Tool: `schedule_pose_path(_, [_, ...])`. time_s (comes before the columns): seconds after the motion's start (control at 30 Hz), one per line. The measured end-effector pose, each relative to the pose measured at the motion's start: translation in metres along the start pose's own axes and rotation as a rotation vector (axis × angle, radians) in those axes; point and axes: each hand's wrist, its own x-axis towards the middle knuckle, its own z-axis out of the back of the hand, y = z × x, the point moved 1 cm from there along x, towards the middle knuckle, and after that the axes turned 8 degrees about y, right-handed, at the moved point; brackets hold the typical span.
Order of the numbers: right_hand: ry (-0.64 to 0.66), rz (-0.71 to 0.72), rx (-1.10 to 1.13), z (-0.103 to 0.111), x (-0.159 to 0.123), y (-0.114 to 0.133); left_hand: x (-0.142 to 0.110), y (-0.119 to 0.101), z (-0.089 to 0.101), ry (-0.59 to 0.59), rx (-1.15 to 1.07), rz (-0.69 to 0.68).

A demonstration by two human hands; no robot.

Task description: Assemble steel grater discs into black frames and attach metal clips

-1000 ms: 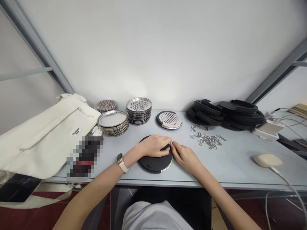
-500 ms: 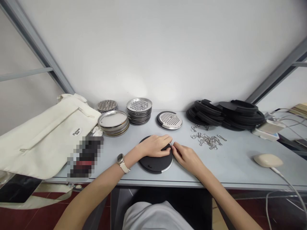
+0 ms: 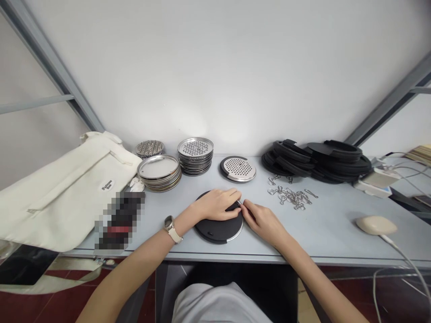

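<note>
A round black grater holder (image 3: 217, 229) with a bright metal rim along its right edge lies flat on the table in front of me. My left hand (image 3: 219, 204) lies across its top, with thumb and fingers closed over its upper right part. At that same edge, the fingertips of my right hand (image 3: 260, 220) are pinched together, touching the rim. A sliver of shiny metal shows between the two hands; the fingers hide what it belongs to. Behind them sits a round grater (image 3: 240, 168) partly set in a black holder. Several metal wire clips (image 3: 292, 197) lie to the right.
Stacked metal discs (image 3: 160, 179) and graters (image 3: 195, 159) stand at the back left, black holders (image 3: 336, 161) at the back right. A cream bag (image 3: 74, 193) lies left on the grey table (image 3: 323, 235). A pale corded device (image 3: 376, 225) sits at right.
Hardly anything differs. The fingertips of both hands have shifted very slightly at the rim; the black holder and everything around it stay in place.
</note>
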Motion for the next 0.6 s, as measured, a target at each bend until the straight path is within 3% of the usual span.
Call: schedule_pose_path(0.6, [0.015,0.004,0.015,0.0004,-0.0002,0.0002,0.0005,0.0,-0.0016,-0.007,0.02,-0.027])
